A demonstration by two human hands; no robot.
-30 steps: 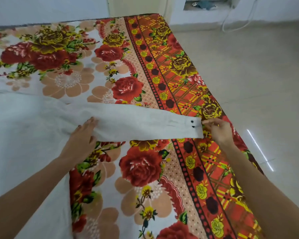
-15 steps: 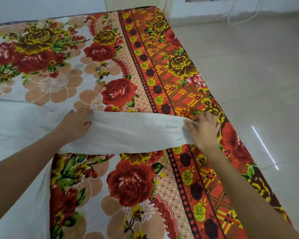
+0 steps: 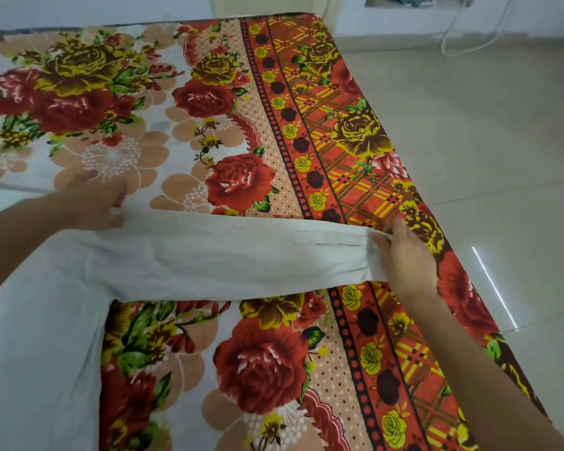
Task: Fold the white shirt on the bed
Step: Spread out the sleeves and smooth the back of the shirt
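The white shirt (image 3: 39,336) lies on the left of the bed, on the floral bedsheet (image 3: 261,359). Its long sleeve (image 3: 228,255) stretches out to the right across the sheet. My right hand (image 3: 404,255) grips the cuff end of the sleeve near the bed's right edge, bunching the cloth. My left hand (image 3: 95,203) pinches the sleeve's upper edge near the shoulder, where sleeve meets body. The shirt's body runs off the frame at the left and bottom.
The bed's right edge (image 3: 453,242) drops to a pale tiled floor (image 3: 502,151). A white cable (image 3: 469,37) hangs at the wall behind. A white wall borders the far side of the bed.
My left hand has slid left and back from the middle of the sleeve to its shoulder end and now pinches the cloth. My right hand stays closed on the cuff.
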